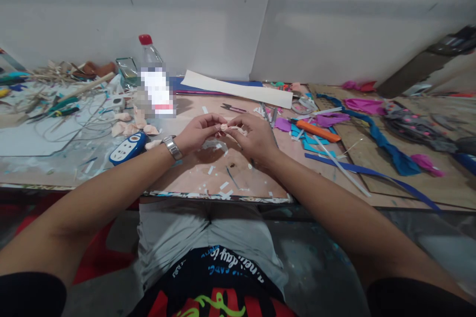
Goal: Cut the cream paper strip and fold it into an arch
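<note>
Pinching pale crumpled piece (224,128) between both hands' (227,134) fingertips.

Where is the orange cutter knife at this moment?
In the head view, the orange cutter knife lies on the table to the right of the right hand, close to the purple paper.

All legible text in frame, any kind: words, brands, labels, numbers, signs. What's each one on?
"day": white script on the black T-shirt; the words around it are too distorted to read surely.
Blue and small white lettering, same T-shirt: too blurred or broken up to quote.
Drink bottle, label: pixelated, unreadable.
Blue-and-white power socket, round mark: too small to read.
No other text I can read, numbers and signs included.
</note>
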The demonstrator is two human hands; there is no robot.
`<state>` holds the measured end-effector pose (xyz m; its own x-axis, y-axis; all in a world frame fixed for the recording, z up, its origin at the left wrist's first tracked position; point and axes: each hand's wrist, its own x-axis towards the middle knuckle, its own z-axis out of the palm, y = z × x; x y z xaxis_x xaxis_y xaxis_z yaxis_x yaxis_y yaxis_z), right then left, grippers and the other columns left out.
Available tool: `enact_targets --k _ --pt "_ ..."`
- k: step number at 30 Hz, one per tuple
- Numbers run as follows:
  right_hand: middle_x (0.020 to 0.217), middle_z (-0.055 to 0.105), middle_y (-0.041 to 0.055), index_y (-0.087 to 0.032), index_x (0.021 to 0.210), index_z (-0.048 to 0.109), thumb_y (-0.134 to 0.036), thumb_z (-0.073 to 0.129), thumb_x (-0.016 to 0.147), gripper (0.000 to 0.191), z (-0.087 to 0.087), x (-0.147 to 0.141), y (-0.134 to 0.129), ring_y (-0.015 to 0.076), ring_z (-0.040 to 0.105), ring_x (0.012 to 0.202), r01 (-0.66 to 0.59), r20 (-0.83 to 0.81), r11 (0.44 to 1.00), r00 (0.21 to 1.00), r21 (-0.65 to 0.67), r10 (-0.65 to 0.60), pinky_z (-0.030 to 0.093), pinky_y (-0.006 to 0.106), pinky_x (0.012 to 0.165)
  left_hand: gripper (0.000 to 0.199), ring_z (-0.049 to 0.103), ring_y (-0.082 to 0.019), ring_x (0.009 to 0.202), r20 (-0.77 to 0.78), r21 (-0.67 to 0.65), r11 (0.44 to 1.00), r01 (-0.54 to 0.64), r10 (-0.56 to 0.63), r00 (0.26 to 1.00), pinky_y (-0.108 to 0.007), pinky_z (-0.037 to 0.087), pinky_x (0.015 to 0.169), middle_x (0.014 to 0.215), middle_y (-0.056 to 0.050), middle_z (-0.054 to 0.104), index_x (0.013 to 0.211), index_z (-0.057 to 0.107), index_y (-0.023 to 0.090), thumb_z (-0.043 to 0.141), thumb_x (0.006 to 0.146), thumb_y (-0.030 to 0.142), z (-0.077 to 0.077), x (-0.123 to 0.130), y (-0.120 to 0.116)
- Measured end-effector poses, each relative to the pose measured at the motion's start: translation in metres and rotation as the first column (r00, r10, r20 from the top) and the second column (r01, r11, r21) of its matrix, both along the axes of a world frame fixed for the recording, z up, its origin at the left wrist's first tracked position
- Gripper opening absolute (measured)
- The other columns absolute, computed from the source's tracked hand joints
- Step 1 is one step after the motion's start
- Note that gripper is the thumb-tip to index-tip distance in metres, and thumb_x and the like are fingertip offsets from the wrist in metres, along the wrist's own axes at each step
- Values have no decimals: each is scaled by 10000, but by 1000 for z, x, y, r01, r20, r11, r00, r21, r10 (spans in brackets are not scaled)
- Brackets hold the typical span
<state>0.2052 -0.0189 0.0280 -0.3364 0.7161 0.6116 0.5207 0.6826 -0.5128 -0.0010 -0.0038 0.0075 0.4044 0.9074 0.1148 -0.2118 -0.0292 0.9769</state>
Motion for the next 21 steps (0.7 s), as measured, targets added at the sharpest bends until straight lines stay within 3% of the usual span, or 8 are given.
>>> enact_targets --k 6,11,18,21 --pt "922 776 48 -210 904 748 -333 754 909 123 -2 1 1 228 681 867 3 -5 1000 1000 -1 -3 485 356 799 434 694 -149 885 -72 184 983 6 7 997 -287 537 832 981 -52 726 1033 679 154 914 739 369 -1 0 0" --pt "916 788 55 -202 910 775 -354 736 935 158 -2 1 2 222 696 856 -15 16 1000 1000 13 15 492 349 802 398 710 -152 894 -91 256 966 -26 51 995 -278 550 825 981 -65 732 1027 658 150 867 801 402 -6 1 3" --pt "895 805 56 -216 894 809 -378 738 944 184 -1 2 6 226 720 841 -31 20 999 999 20 30 503 364 802 407 714 -169 872 -214 363 930 -56 142 967 -274 547 764 959 -82 741 1080 649 156 771 882 490 -7 -1 1" --pt "868 804 65 -205 875 815 -418 746 936 232 -2 3 7 230 725 830 -34 27 999 999 38 33 499 366 792 395 701 -172 880 -277 457 886 -73 219 935 -288 553 781 987 -85 737 1053 682 157 752 890 509 -6 -2 1"
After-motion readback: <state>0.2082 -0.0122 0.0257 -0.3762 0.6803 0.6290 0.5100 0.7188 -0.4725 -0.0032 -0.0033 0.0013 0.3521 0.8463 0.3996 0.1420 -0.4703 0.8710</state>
